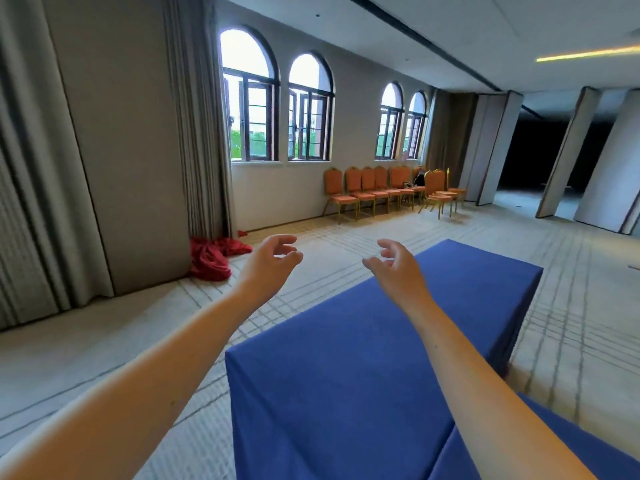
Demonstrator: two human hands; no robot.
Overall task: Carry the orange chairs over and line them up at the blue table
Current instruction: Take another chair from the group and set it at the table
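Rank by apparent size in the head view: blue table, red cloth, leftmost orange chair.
1. Blue table, largest by far.
2. Red cloth and leftmost orange chair look about alike; the chair stands farther off, so no ranking.

The table (363, 358) runs from the near right toward mid-room, the right hand (398, 268) above its top and the left hand (268, 261) over the carpet (104, 341) to its left, while the chairs (381, 190) stand in a row along the far wall (277, 192) below the windows (249, 98), and a cloth heap (214, 258) lies at the curtain's (197, 133) foot, left.
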